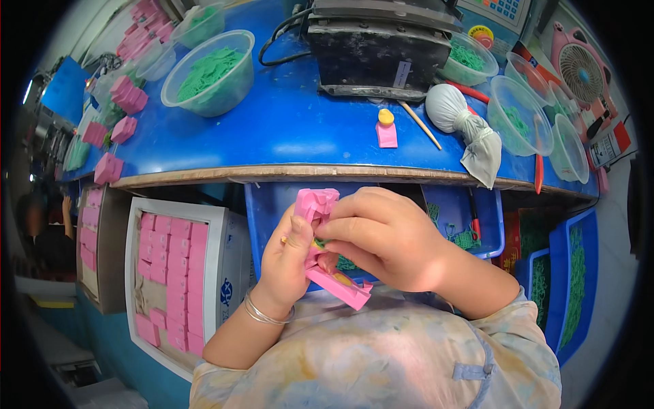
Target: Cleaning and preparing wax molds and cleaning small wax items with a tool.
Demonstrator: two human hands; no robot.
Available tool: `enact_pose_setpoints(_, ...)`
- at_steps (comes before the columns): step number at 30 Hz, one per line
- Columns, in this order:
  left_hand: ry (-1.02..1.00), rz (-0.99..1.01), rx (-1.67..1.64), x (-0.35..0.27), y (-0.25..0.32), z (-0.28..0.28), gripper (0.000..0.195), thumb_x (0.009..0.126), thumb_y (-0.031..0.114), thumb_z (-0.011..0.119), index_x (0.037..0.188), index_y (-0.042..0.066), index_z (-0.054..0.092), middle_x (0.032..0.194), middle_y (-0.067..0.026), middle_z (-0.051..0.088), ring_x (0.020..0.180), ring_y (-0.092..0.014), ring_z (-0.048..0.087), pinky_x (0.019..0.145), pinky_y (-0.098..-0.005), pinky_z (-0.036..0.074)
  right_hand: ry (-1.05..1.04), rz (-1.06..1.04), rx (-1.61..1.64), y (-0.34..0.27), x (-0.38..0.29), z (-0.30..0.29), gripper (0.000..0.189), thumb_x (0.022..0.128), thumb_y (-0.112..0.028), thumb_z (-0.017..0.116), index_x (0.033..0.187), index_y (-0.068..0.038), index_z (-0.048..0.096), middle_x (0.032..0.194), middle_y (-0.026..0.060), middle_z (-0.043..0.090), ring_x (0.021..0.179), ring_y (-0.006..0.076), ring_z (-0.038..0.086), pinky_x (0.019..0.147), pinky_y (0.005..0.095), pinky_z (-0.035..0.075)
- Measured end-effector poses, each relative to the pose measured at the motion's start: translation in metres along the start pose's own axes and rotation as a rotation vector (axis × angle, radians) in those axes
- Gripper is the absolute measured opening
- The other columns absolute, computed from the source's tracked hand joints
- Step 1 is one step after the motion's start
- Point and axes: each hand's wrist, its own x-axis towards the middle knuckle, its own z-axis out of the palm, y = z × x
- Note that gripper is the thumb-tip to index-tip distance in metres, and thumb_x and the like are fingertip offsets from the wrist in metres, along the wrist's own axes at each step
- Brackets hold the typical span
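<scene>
My left hand, with bracelets at its wrist, holds a pink rubber mould over a blue plastic tray below the table edge. The mould is spread apart, and yellow patches show on it. My right hand reaches into the gap; its fingertips pinch a small green piece, mostly hidden by the fingers. Green lattice-like pieces lie in the tray. Beyond the hands, a pink block with a yellow top stands on the blue tabletop, beside a wooden stick.
A dark metal machine stands at the back. A tied white cloth pouch overhangs the table edge. Clear bowls hold green pieces. Pink blocks fill a white box at left. Blue bins and a pink fan are at right.
</scene>
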Motion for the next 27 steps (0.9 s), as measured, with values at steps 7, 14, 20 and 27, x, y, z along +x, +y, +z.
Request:
enact_pose_setpoints(7, -0.035, -0.02, 0.017, 0.003, 0.001, -0.001, 0.047, 0.099, 0.04, 0.034, 0.127, 0.003, 0.04, 0.095, -0.0058, 0.054, 0.069, -0.009, 0.05, 0.06, -0.0227, 0.043, 0.012, 0.062, -0.025, -0.001, -0.006, 0.005, 0.02, 0.067, -0.007, 0.066, 0.085, -0.006, 0.058, 0.082, 0.0074, 0.058, 0.077, 0.0285, 0.057, 0.067, 0.0364, 0.046)
enact_pose_setpoints(14, -0.042, -0.032, -0.023, 0.003, 0.004, 0.004, 0.047, 0.099, 0.04, 0.033, 0.127, 0.003, 0.04, 0.095, -0.0058, 0.054, 0.069, -0.009, 0.05, 0.062, -0.0241, 0.044, 0.059, 0.107, 0.02, -0.002, -0.011, 0.003, 0.018, 0.071, 0.0, 0.069, 0.087, -0.004, 0.062, 0.084, 0.0093, 0.062, 0.076, 0.027, 0.061, 0.065, 0.0342, 0.047)
enact_pose_setpoints(20, -0.098, -0.023, -0.045, 0.002, 0.001, 0.0, 0.05, 0.098, 0.042, 0.032, 0.129, 0.003, 0.038, 0.096, -0.0068, 0.054, 0.071, -0.011, 0.052, 0.065, -0.0264, 0.045, 0.104, 0.145, 0.079, -0.003, -0.014, 0.006, 0.015, 0.072, 0.001, 0.066, 0.086, -0.004, 0.06, 0.081, 0.0096, 0.061, 0.075, 0.0286, 0.06, 0.066, 0.0351, 0.047)
enact_pose_setpoints(27, -0.123, -0.037, -0.122, 0.004, -0.002, -0.005, 0.051, 0.098, 0.043, 0.032, 0.129, 0.003, 0.038, 0.095, -0.0069, 0.054, 0.071, -0.012, 0.053, 0.066, -0.0275, 0.046, 0.134, 0.259, 0.225, -0.006, -0.016, 0.005, 0.012, 0.076, -0.001, 0.064, 0.087, -0.002, 0.058, 0.085, 0.0096, 0.062, 0.079, 0.0277, 0.061, 0.068, 0.0362, 0.047)
